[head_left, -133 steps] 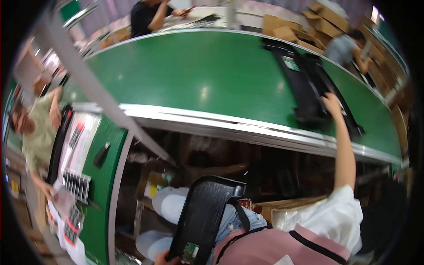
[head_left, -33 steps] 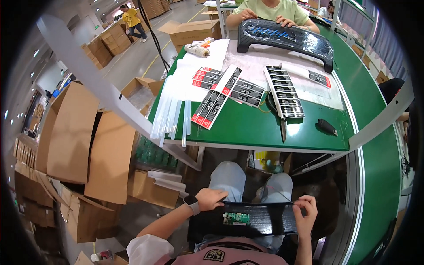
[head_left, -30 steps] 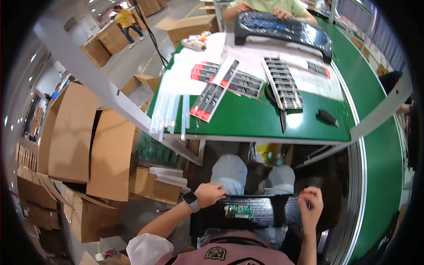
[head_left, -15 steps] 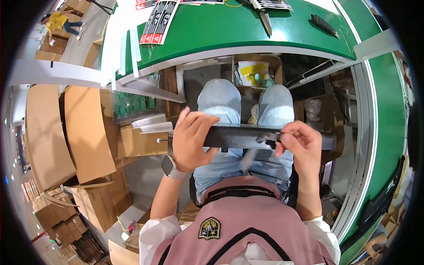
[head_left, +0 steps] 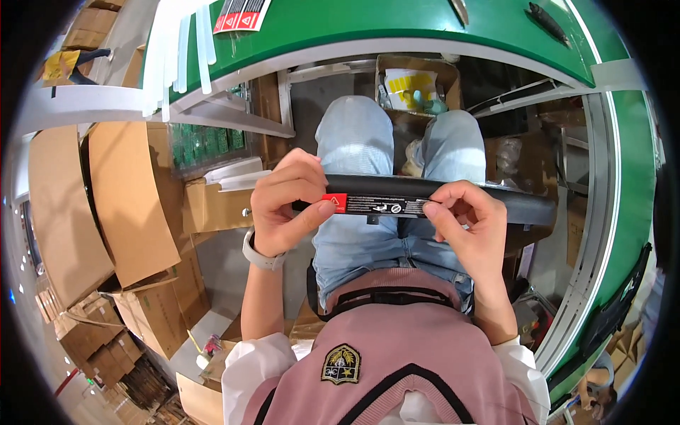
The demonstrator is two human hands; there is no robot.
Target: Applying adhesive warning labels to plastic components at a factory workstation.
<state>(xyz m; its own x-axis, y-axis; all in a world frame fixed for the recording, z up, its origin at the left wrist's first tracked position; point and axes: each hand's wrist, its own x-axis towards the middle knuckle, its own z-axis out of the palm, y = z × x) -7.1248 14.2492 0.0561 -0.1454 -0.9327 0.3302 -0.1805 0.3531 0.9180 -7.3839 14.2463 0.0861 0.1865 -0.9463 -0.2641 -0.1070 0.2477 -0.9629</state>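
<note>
A long black bar (head_left: 397,185) lies across my lap over my jeans. Along its near side stretches a narrow black warning label (head_left: 379,205) with a red left end. My left hand (head_left: 287,202) is closed at the red end, thumb on the label and fingers curled round the bar's left part. At the other end, my right hand (head_left: 469,219) pinches the label between thumb and index finger. Whether the label's back is stuck to the bar, I cannot tell.
Ahead is a green-topped table (head_left: 354,27) with a label sheet (head_left: 241,15), white strips (head_left: 185,53) and a dark pointed tool (head_left: 548,24). Under it stands a carton (head_left: 455,74) of scraps. Cardboard boxes (head_left: 134,202) crowd my left. A person in yellow (head_left: 62,65) is far left.
The label, blurred and crumpled-looking at my right fingers before, is now stretched flat along the bar. My left hand has moved left and taken its red end.
</note>
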